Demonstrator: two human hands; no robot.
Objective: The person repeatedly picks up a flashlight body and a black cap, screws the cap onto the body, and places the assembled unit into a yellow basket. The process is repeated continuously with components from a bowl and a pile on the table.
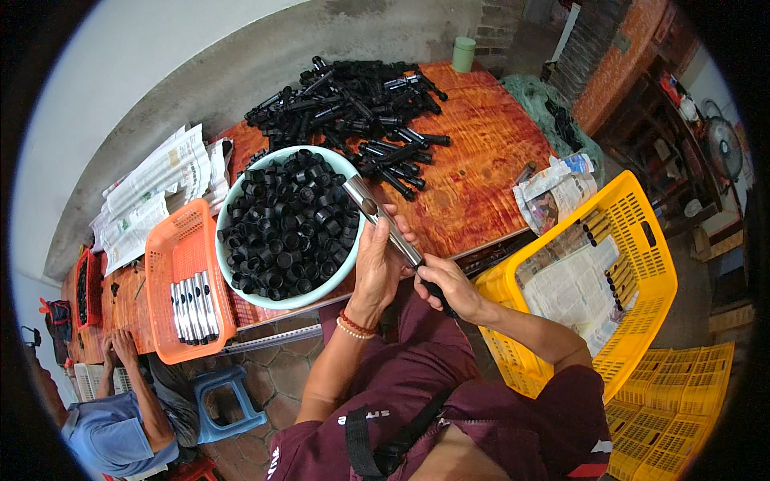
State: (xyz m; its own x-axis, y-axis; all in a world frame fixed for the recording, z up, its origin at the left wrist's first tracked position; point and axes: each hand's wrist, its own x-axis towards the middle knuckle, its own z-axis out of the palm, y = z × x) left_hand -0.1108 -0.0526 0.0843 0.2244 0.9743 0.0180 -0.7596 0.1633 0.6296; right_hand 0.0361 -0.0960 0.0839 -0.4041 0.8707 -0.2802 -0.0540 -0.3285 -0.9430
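Silver metal, bright and smooth, makes up the tube (370,210) that both hands hold in the head view. Its upper end lies over the right rim of a pale mint bowl (281,303), and it slants down toward the person's right to a black handle (446,306). The left hand (375,260), with bead bracelets (355,327) at its wrist, has its fingers curled around the tube's lower half. The right hand (449,284) is wrapped around the black handle, its fingers folded in.

Short black caps (281,224) are heaped in the bowl, which sits at the front of a reddish-brown wooden bench (481,144). Behind it spreads a loose pile of black parts (345,104), with a green cup (464,54) near the back edge. Left of the bowl, an orange basket (180,244) holds a row of silver tubes (194,309); newspaper sheets (160,176) lie beyond it.

On the right, a tilted yellow crate (513,361) is lined with newspaper (565,280) and carries two groups of pieces with black ends (619,280). More yellow crates (674,409) stand below it. At lower left, a co-worker in a blue shirt (120,433) sits near a blue stool (253,421); what that person's hands are doing is hard to make out so close to the rim.
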